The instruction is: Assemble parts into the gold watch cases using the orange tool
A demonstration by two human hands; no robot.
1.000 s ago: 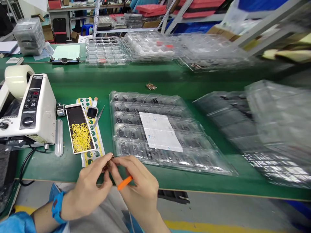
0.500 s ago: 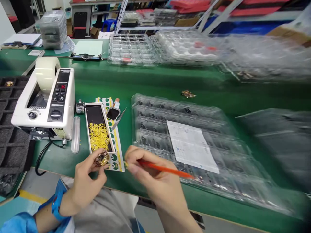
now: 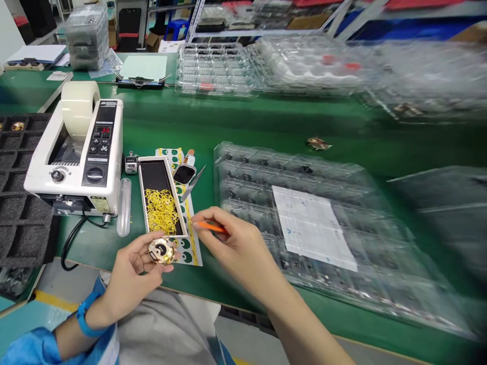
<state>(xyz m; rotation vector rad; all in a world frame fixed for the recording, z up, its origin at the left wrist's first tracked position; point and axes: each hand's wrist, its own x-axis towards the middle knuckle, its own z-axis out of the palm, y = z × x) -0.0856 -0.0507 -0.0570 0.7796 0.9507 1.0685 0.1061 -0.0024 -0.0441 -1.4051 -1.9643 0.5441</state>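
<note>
My left hand (image 3: 139,268) holds a round gold watch part (image 3: 155,250) by its edge, its face with a dark centre turned up. To its right, my right hand (image 3: 232,243) is closed on a slim orange stick-like tool (image 3: 213,226); most of its length and its tip are hidden. Just beyond the hands lies a white-rimmed tray (image 3: 143,188) with a heap of thin yellow rings (image 3: 162,213). A printed sheet with yellow strips (image 3: 193,248) runs under and beside this tray. Metal tweezers (image 3: 193,183) and a smartwatch (image 3: 184,174) rest on that sheet.
A white tape dispenser (image 3: 76,167) stands at left, beside a black foam tray (image 3: 26,203). Clear plastic trays (image 3: 243,203) under a paper sheet (image 3: 315,228) cover the right side. Another gold part (image 3: 318,144) lies behind them. More clear trays (image 3: 215,68) line the back.
The watch part has turned so its gold face shows upward. My right hand has tilted, so less of the orange tool shows. The whole view has shifted slightly.
</note>
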